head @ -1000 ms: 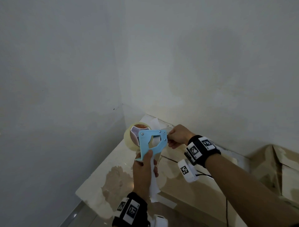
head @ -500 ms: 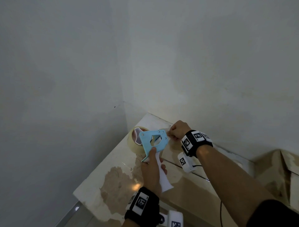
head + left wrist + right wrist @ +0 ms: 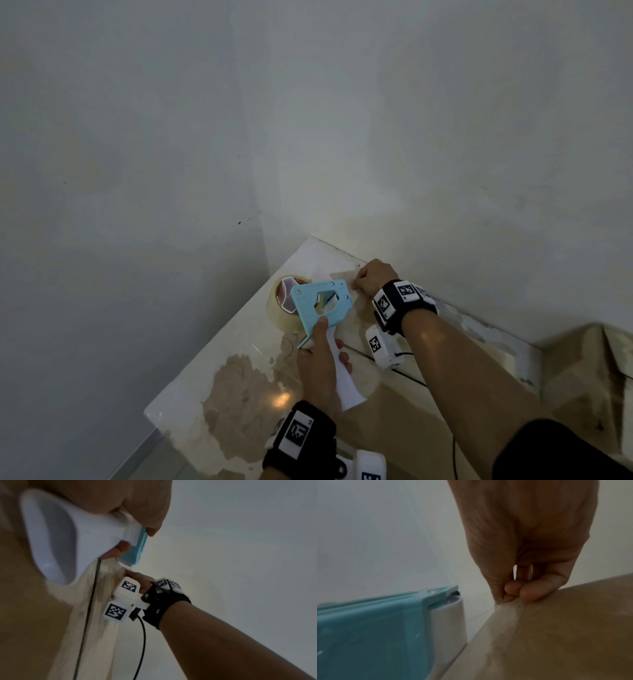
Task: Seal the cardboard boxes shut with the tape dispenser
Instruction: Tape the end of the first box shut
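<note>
The cardboard box [image 3: 260, 387] fills the lower part of the head view, pushed into a corner where two plain grey-white walls [image 3: 411, 137] meet; a second box [image 3: 582, 370] sits at the right edge. Its top is worn and patchy, with old glossy tape, and the centre seam [image 3: 376, 364] looks not yet covered by a fresh strip. By that, sealing appears to be only starting: the strip must still be anchored, drawn along the seam and cut.

The left hand [image 3: 320, 363] is wrapped round the white handle of the blue tape dispenser [image 3: 322, 301], held just above the box's far end. The right hand [image 3: 375, 275], fingers curled, pinches the tape end [image 3: 506, 609] at the far edge.
</note>
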A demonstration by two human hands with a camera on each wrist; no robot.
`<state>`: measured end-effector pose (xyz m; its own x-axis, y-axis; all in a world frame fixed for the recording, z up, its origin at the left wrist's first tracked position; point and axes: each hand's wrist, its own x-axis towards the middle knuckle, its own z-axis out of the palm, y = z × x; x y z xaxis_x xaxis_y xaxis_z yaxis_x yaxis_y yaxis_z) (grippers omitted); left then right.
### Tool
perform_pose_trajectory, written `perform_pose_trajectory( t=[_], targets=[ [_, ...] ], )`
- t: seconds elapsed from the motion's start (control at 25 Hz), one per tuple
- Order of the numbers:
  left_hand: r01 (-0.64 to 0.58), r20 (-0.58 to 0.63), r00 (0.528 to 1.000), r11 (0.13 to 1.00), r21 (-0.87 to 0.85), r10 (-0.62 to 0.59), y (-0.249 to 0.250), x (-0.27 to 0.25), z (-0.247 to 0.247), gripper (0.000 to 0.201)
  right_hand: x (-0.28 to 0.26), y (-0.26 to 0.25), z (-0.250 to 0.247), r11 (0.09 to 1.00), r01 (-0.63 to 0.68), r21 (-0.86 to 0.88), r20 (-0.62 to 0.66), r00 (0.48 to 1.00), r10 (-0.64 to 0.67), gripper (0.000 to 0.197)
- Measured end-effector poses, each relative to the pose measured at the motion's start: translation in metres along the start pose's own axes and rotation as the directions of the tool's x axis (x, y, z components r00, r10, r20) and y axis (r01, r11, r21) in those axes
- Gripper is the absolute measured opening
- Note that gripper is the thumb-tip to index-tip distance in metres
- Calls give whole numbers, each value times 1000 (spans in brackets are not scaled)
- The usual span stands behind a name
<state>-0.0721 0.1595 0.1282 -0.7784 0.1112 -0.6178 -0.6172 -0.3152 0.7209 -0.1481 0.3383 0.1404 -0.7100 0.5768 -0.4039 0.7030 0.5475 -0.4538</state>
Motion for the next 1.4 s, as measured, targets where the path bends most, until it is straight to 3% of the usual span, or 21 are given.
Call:
perform_pose_trajectory(
  t=[0.2, 0.4, 0.52, 0.64, 0.8, 0.96, 1.04, 1.16, 1.28, 1.4],
  targets=[
    [-13, -4, 1000, 1000, 12, 13, 2, -3, 2, 25, 5, -9, 0, 989, -79, -128, 50, 995, 86, 36],
    [5, 6, 1000, 1000, 18, -5, 3, -2, 2, 29, 35, 42, 6, 932, -81, -352, 82, 990, 117, 56],
    [-10, 20, 1000, 999, 37, 9, 3, -3, 2, 26, -3, 28, -18, 962, 106, -251, 142, 987, -72, 33],
    [-11, 23, 1000, 999, 40, 10, 3, -4, 3, 25, -32, 16, -24, 953, 277, -126, 297, 927, -230, 43],
    [-23, 45, 999, 1000, 18, 22, 3, -6, 1, 20, -28, 24, -18, 936, 263, -234, 352, 920, -171, 48],
    [-26, 61, 998, 999, 29, 24, 3, -5, -2, 20, -26, 28, -21, 925, 369, -91, 291, 898, -329, 35],
    [-32, 52, 998, 999, 40, 30, 2, -5, -2, 20, -29, 30, -21, 924, 376, -70, 281, 896, -344, 35],
    [-23, 28, 999, 999, 32, 23, 1, -5, -1, 21, -29, 24, -16, 925, 353, -140, 275, 911, -307, 40],
    [4, 39, 999, 1000, 12, -4, 3, -4, -1, 21, -24, 18, -11, 917, 276, -288, 312, 932, -183, 44],
    [6, 39, 999, 1000, 12, -7, 3, -2, -2, 22, -26, 22, -11, 943, 305, -132, 281, 924, -259, 41]
  ],
)
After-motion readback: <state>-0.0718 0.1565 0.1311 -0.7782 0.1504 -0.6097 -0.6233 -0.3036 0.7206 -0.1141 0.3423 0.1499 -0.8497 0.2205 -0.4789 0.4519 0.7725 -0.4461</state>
